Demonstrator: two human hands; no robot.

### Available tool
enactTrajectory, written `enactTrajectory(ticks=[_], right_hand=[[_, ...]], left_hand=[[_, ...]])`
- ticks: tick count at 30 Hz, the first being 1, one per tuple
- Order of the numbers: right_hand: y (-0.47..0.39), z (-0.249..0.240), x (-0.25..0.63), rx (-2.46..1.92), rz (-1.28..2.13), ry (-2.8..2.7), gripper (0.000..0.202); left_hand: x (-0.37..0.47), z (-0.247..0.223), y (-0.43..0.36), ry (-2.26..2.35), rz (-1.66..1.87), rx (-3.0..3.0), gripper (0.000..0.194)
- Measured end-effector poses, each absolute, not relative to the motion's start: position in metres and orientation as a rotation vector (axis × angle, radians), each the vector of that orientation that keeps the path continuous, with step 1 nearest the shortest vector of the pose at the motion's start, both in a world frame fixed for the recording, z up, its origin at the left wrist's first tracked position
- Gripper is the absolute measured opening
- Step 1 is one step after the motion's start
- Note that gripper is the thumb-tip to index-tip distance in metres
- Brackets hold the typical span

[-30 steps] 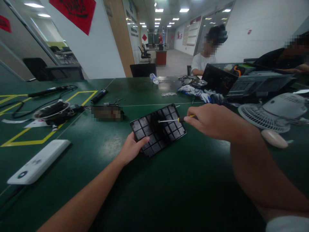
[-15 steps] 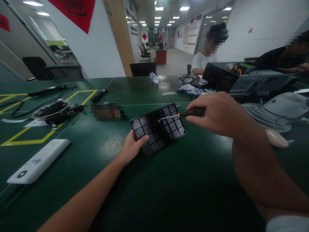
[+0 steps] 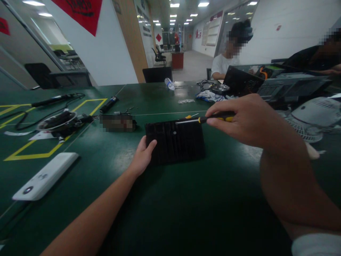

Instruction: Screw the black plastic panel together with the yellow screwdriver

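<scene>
My left hand (image 3: 143, 153) grips the left edge of a flat black plastic panel (image 3: 189, 142), thumb on its near face. Ribs cross that face, and a small round light-coloured spot shows near its middle. My right hand (image 3: 239, 119) is closed around the black-and-yellow handle of a screwdriver (image 3: 202, 120). The screwdriver points left, its tip at the panel's upper part, above the round spot. Whether the tip touches the panel, I cannot tell. Behind the panel's top edge a bit of a yellow object (image 3: 188, 117) shows, mostly hidden.
On the green table (image 3: 165, 206), a white power-bank-like box (image 3: 46, 176) lies at left, near bundled cables (image 3: 60, 121). A black cylinder (image 3: 109, 104) lies farther back. A plastic bottle (image 3: 169, 84) lies at the far edge. A white fan (image 3: 309, 117) stands right; two people sit beyond.
The panel has tilted, its ribbed face now darker and its top edge more level. My right hand and screwdriver have risen slightly, the tip moving above the round spot.
</scene>
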State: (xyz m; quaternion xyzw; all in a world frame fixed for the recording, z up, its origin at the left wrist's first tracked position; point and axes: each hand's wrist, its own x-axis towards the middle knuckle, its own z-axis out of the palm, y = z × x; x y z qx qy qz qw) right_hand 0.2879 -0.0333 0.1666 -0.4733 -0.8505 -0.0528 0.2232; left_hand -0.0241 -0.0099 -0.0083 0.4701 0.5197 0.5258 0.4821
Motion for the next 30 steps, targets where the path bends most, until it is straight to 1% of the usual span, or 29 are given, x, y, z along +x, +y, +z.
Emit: enactTrajectory(ticks=[5, 8, 11, 16, 22, 30], right_hand=[[-0.034, 0.168, 0.288, -1.239, -0.132, -2.336, 0.015], [-0.035, 0.168, 0.289, -1.215, -0.151, -2.356, 0.018], [-0.037, 0.167, 0.288, -1.227, -0.171, -2.357, 0.02], [-0.039, 0.167, 0.281, -1.319, -0.15, -2.362, 0.019], [-0.037, 0.164, 0.274, -1.304, -0.142, -2.358, 0.019], [-0.03, 0.154, 0.271, -1.249, -0.187, -2.378, 0.021]], left_hand=[[-0.021, -0.008, -0.015, 1.323, 1.285, 1.29, 0.054], [-0.019, -0.004, -0.017, 1.323, 1.241, 1.287, 0.059], [-0.019, -0.003, -0.017, 1.32, 1.237, 1.298, 0.06], [-0.02, -0.004, -0.016, 1.297, 1.229, 1.292, 0.062], [-0.02, -0.002, -0.017, 1.309, 1.223, 1.322, 0.059], [-0.026, -0.016, -0.009, 1.29, 1.227, 1.354, 0.064]])
